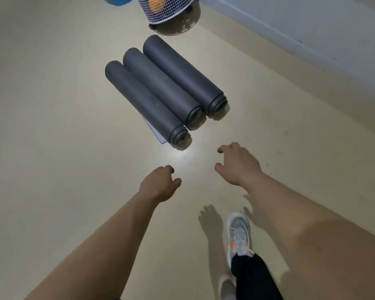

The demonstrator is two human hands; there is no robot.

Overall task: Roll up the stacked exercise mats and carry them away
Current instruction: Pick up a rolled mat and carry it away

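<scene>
Three dark grey rolled exercise mats lie side by side on the beige floor: the left roll (143,100), the middle roll (160,87) and the right roll (182,72). Their spiral ends face me. Both my arms reach forward, short of the rolls. My left hand (160,184) hovers below the left roll's end with fingers loosely curled and holds nothing. My right hand (236,163) is a little nearer the rolls, its fingers bent downward and holding nothing.
A thin pale flat sheet (155,133) pokes out from under the left roll. A white wire basket (167,11) with an orange ball stands behind the rolls. A pale wall (301,24) runs along the right. My grey shoe (238,234) is on the floor.
</scene>
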